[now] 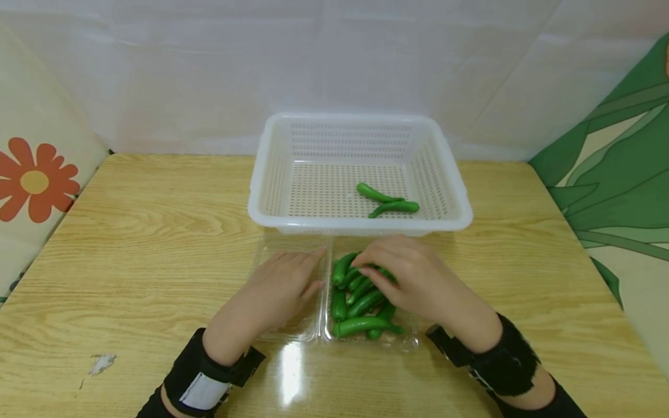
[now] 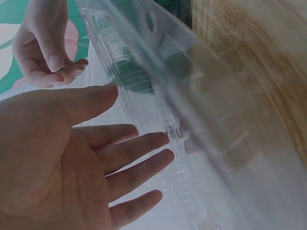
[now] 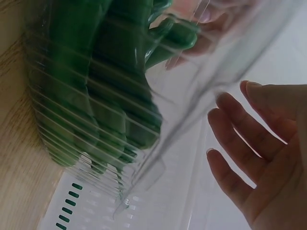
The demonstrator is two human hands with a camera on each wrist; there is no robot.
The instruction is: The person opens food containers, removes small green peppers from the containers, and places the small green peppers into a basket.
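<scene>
A clear plastic clamshell box lies opened flat on the table, its right half [image 1: 413, 334] filled with several long green peppers [image 1: 366, 299]. Above those peppers hovers my right hand [image 1: 413, 273], fingers bent loosely; the right wrist view shows nothing in the hand [image 3: 273, 148], beside the box wall. My left hand [image 1: 279, 290] is over the box's other half, the lid [image 1: 266, 247]. With fingers spread, the left hand [image 2: 81, 158] reaches along the clear plastic edge and holds nothing; whether its fingertips touch it I cannot tell.
Behind the box stands a white perforated basket [image 1: 360, 223] with two green peppers [image 1: 394, 207] at its front right. A white sheet [image 1: 261, 69] hangs at the back of the wooden table [image 1: 157, 232]. Flower-patterned panels [image 1: 36, 180] flank both sides.
</scene>
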